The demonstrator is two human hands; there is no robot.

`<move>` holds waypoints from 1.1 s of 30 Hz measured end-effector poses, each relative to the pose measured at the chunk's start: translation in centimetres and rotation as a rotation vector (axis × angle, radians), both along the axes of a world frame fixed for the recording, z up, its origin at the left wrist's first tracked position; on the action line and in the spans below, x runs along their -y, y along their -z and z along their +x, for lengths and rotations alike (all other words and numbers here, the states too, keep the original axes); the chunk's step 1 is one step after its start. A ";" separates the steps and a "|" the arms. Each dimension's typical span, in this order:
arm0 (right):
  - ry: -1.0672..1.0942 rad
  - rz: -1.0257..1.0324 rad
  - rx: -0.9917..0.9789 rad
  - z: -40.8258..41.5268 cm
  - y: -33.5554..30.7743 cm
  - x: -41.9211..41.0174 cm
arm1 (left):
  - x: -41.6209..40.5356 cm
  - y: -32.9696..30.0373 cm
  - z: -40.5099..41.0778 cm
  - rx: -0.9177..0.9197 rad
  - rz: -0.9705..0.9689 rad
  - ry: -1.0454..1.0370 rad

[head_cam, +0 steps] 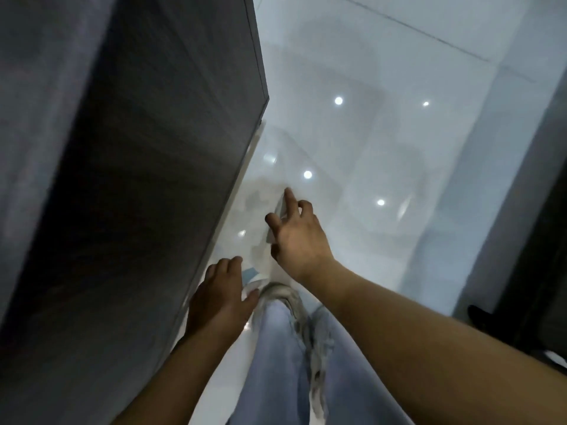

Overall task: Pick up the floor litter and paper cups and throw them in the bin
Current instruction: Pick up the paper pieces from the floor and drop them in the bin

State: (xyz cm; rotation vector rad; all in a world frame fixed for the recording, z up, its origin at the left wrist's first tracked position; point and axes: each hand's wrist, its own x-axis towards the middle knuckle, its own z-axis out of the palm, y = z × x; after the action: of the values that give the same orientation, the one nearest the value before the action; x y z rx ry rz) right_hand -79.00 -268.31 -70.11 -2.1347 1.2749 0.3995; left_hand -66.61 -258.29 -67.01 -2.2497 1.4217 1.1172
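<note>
Hands both loaded with litter, pickup step looks mid-run, bin not in frame.

Right hand [299, 237], centre of frame, pinches a pale flat scrap [277, 216] between thumb and curled fingers, index finger sticking out; too blurred to say whether it's paper or a flattened cup. Left hand [222, 297], lower centre, grips a white-and-blue piece [250, 276] just above the knee [280, 297]. Dark cabinet [138, 179] fills the left of frame, glossy white floor [383, 133] the rest; I see no more litter on it, though blur hides detail. Next move, by my read: look for any leftover cups, then find the bin and carry both pieces over without loosening either grip.
</note>
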 end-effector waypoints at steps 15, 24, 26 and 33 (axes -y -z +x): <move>-0.301 0.007 -0.113 -0.8 -41.3 -4.6 | -5.7 -37.2 -1.7 0.022 -0.107 -0.148; -0.637 -0.083 -0.005 4.3 -53.1 -14.8 | -18.7 -50.1 -0.6 0.162 -0.207 -0.583; -0.728 -0.082 0.017 5.5 -55.1 -18.5 | -22.7 -52.2 -0.6 0.204 -0.225 -0.690; -0.999 -0.037 0.041 9.0 -59.5 -34.0 | -39.3 -56.2 -1.6 0.263 -0.223 -1.066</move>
State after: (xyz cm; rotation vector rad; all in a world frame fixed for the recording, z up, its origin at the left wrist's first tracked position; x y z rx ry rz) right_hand -70.02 -234.30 -10.60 -2.6595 0.0933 0.7159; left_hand -68.19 -219.01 -10.80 -3.2517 0.1607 0.8159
